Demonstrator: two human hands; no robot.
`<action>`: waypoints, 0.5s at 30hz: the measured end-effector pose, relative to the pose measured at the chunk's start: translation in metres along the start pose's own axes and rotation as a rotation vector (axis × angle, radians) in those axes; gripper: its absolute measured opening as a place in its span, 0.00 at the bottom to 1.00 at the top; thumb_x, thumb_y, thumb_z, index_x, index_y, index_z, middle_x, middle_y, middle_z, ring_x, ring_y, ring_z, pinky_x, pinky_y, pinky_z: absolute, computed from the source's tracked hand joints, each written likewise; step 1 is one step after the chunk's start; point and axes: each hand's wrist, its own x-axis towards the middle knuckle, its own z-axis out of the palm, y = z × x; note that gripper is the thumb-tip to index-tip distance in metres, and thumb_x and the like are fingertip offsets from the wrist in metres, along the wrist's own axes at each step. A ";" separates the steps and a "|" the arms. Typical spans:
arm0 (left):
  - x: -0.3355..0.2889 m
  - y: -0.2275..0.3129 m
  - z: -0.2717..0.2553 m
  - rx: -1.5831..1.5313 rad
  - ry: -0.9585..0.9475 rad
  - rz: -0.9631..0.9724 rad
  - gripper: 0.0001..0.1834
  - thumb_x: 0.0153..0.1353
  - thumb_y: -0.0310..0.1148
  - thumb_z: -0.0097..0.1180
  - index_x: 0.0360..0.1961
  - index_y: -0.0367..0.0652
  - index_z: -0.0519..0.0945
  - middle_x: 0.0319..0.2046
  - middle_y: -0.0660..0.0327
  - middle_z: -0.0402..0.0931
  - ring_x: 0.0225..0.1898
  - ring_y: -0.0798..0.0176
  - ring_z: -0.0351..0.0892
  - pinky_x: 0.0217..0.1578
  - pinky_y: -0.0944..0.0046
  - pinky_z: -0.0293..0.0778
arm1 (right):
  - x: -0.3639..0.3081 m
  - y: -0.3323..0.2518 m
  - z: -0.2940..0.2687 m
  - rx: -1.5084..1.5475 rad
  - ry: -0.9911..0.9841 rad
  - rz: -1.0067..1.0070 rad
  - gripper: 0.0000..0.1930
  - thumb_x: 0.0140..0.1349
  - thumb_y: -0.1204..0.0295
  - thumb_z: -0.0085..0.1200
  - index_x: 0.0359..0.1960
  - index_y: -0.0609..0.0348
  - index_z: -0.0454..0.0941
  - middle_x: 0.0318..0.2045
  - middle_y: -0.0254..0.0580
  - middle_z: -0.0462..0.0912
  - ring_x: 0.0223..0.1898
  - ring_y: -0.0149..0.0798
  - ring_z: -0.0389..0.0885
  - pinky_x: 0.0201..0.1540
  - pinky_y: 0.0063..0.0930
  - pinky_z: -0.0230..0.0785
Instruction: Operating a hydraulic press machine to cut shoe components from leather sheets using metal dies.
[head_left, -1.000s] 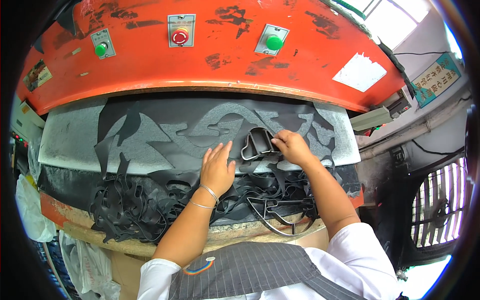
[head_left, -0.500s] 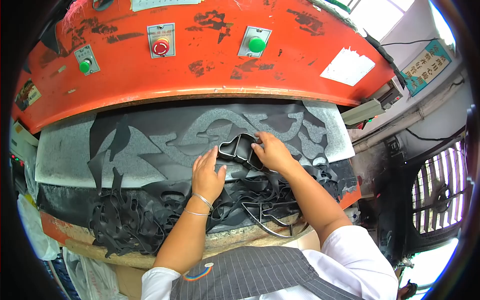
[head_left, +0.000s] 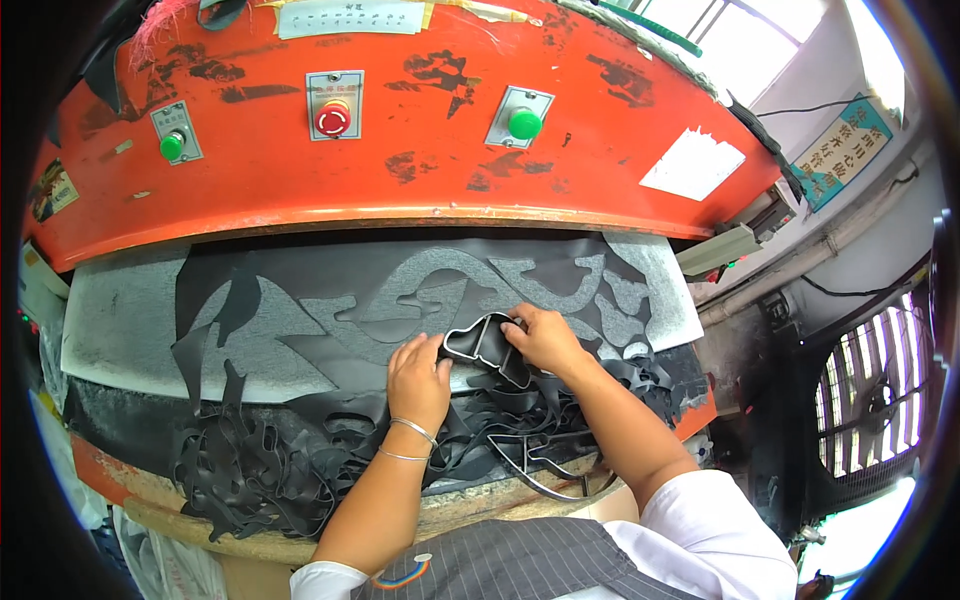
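Note:
A metal cutting die (head_left: pixel 484 336), a curved outline of thin dark walls with bright edges and a crossbar, is between my hands, over the near part of the cut sheet. My right hand (head_left: pixel 548 343) grips its right end, fingers curled over the far wall. At the left end, my left hand (head_left: pixel 418 382) holds the wall with fingers close together and thumb alongside. Beneath lies a black leather-like sheet (head_left: pixel 335 260) with several shapes cut out, showing the grey pad (head_left: pixel 118 315). A second, larger die (head_left: pixel 525 460) lies near me by my right forearm.
Black offcuts (head_left: pixel 255 465) are heaped along the near edge, mostly on the left. Beyond the pad stands an orange press beam (head_left: pixel 420 185) with a red button (head_left: pixel 332 118) and green buttons (head_left: pixel 524 123). A black fan (head_left: pixel 880 400) stands at right.
The die has come nearer to me, off the cut-out area and toward the offcuts, with both hands on it. My view has tilted slightly upward.

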 end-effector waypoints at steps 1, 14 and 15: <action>0.001 0.001 0.001 -0.006 -0.004 0.003 0.22 0.51 0.27 0.63 0.49 0.39 0.78 0.45 0.49 0.80 0.55 0.49 0.74 0.59 0.52 0.64 | 0.002 0.003 -0.002 -0.004 0.004 0.006 0.14 0.58 0.65 0.53 0.37 0.65 0.79 0.29 0.61 0.82 0.36 0.61 0.82 0.44 0.47 0.73; 0.014 -0.003 0.001 0.128 -0.076 0.061 0.31 0.56 0.29 0.59 0.62 0.42 0.69 0.52 0.51 0.77 0.59 0.52 0.71 0.64 0.49 0.58 | 0.003 0.007 -0.011 0.333 -0.110 0.324 0.17 0.59 0.74 0.44 0.49 0.68 0.71 0.19 0.44 0.79 0.15 0.36 0.80 0.16 0.30 0.71; 0.015 -0.005 0.004 0.083 -0.036 0.058 0.29 0.57 0.27 0.57 0.62 0.42 0.70 0.51 0.50 0.77 0.58 0.50 0.72 0.62 0.51 0.60 | 0.003 0.004 -0.014 0.288 -0.134 0.311 0.18 0.58 0.75 0.44 0.50 0.67 0.71 0.19 0.44 0.79 0.15 0.36 0.79 0.17 0.30 0.71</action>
